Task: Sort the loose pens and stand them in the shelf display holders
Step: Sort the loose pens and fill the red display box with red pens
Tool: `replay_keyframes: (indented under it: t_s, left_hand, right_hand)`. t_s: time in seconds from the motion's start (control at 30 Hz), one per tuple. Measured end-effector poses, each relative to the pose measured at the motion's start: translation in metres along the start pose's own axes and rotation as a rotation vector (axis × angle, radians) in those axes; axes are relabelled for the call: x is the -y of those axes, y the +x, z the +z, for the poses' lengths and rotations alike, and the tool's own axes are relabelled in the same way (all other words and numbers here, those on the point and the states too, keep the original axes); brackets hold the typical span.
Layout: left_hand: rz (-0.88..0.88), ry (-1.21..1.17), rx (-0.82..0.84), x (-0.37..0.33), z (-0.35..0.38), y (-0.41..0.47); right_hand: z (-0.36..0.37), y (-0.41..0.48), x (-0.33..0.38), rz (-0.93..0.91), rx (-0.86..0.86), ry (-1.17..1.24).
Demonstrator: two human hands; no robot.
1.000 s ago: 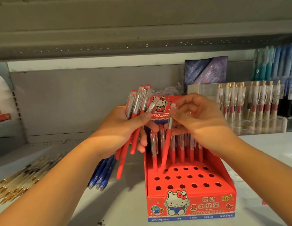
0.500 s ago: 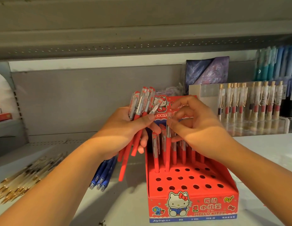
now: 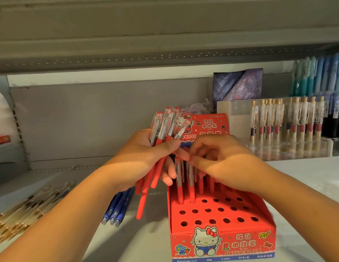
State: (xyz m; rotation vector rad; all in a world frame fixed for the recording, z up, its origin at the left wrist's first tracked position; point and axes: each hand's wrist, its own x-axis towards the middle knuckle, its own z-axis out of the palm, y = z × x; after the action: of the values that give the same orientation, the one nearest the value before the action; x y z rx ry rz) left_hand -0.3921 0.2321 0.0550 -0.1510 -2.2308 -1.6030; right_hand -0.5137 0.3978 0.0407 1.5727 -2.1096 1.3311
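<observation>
A red Hello Kitty display box point(image 3: 221, 241) with rows of round holes stands on the shelf in front of me. Several red pens stand in its back rows; two of these red pens point(image 3: 180, 184) show at the left, while my right hand hides the others. My left hand point(image 3: 144, 159) grips a bundle of loose red pens point(image 3: 164, 127) with clear caps, just left of the box. My right hand point(image 3: 223, 163) hovers over the back rows, fingertips pinching the cap top of a standing red pen point(image 3: 191, 178).
Blue pens point(image 3: 115, 210) lie on the shelf under my left forearm. A pile of clear gold-trimmed pens point(image 3: 23, 210) lies at far left. A clear holder of gold-clip pens point(image 3: 287, 121) stands at right, blue and teal pens point(image 3: 316, 76) behind it. An upper shelf point(image 3: 164, 53) hangs overhead.
My right hand brought one red pen down into a hole in the box and sank with it. My left hand kept its bundle almost still.
</observation>
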Motion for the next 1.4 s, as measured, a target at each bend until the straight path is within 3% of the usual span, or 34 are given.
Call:
replay_keyframes:
  t_s: [0.1, 0.23, 0.63, 0.93, 1.4]
  left_hand:
    - [0.019, -0.048, 0.038, 0.0, 0.004, 0.0]
    - [0.005, -0.049, 0.096, 0.0, 0.006, -0.002]
    - [0.042, -0.16, 0.01, -0.001, 0.002, -0.001]
    - [0.033, -0.065, -0.001, 0.004, -0.001, 0.0]
    - [-0.052, -0.05, 0.062, -0.001, 0.002, -0.005]
  right_hand:
    - [0.001, 0.003, 0.005, 0.019, -0.128, 0.171]
    - [0.001, 0.001, 0.015, 0.04, -0.156, 0.493]
    - [-0.008, 0.005, 0.018, -0.015, -0.238, 0.813]
    - [-0.015, 0.005, 0.005, -0.003, -0.238, 0.428]
    - [-0.012, 0.002, -0.007, 0.029, -0.142, 0.076]
